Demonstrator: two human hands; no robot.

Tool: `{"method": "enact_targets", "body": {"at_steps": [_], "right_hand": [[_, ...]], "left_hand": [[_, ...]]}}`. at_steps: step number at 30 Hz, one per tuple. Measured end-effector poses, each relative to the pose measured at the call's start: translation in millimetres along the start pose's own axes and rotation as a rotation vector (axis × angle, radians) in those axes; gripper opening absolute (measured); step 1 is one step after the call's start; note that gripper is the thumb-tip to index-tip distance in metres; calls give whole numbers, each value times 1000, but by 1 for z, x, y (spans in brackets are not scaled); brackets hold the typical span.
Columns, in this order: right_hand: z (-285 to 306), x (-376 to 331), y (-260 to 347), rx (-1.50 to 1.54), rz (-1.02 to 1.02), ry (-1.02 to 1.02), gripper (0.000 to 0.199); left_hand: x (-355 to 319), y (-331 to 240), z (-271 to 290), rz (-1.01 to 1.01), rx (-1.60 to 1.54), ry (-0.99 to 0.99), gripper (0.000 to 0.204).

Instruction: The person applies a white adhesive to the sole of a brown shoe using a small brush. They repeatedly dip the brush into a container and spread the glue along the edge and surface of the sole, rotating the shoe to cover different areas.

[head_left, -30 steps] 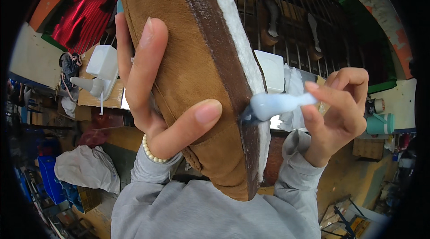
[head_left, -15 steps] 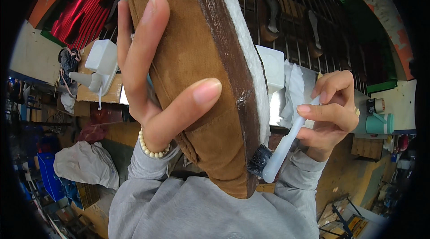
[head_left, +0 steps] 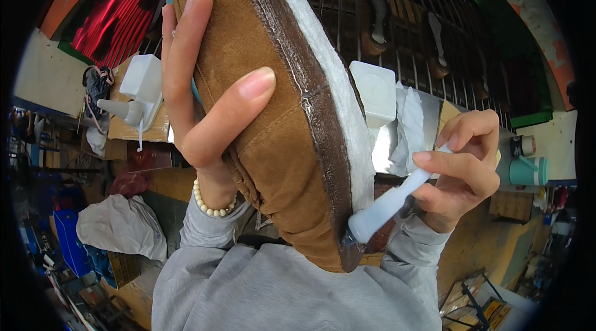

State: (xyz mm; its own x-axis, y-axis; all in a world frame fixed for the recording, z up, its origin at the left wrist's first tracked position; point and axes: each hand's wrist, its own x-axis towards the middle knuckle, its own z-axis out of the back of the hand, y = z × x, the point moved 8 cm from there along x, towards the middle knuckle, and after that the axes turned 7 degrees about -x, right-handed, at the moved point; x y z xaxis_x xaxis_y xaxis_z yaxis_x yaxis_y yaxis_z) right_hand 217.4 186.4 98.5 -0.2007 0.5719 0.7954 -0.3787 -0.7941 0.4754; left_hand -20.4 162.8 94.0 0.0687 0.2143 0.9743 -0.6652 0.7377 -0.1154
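Note:
My left hand (head_left: 214,98) grips a brown suede shoe (head_left: 273,138) from its left side, thumb across the suede and fingers reaching up along it. The shoe is tilted, with its underside facing right. Along its lower edge runs a dark brown band (head_left: 320,126), glossy and wet-looking in places, beside a white, rough-textured layer (head_left: 338,89). Between thumb and fingers, my right hand (head_left: 462,163) pinches a brush with a pale plastic handle (head_left: 391,207). The dark bristles (head_left: 351,239) touch the band near the shoe's lower end, mostly hidden behind the brush head.
Behind the shoe is a metal rack (head_left: 397,33) bearing several dark shoe-shaped pieces. A white square container (head_left: 374,92) and crumpled white sheet (head_left: 410,120) lie beyond my right hand. A white bottle with a nozzle (head_left: 139,86) sits at left; a teal cup (head_left: 528,171) is at right.
The brush has turned and moved slightly down to the shoe's lower tip. The shoe has shifted a little left and tilted further. My right hand has dropped slightly.

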Motion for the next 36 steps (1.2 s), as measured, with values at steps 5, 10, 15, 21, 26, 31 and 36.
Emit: {"method": "enact_targets", "body": {"at_steps": [5,10,15,21,26,31,36], "right_hand": [[1,4,3,-73,-22,-3,47],[-3,7,-2,-7,-56,-32,46],[-12,9,-7,107,-17,27,47],[-15,11,-9,177,78,107,47],[-16,9,-7,235,117,166,46],[-18,2,-5,259,119,227,44],[-7,-25,-39,97,-166,185,38]], "left_hand": [[-1,0,-1,-9,3,22,38],[-2,-4,-1,-48,31,34,39],[-3,-4,-3,-11,1,17,39],[-2,-1,-3,-16,46,36,37],[-7,3,-1,28,-59,-3,38],[-12,8,-2,23,-79,-42,39],[-20,19,10,116,-73,-79,40]]}}
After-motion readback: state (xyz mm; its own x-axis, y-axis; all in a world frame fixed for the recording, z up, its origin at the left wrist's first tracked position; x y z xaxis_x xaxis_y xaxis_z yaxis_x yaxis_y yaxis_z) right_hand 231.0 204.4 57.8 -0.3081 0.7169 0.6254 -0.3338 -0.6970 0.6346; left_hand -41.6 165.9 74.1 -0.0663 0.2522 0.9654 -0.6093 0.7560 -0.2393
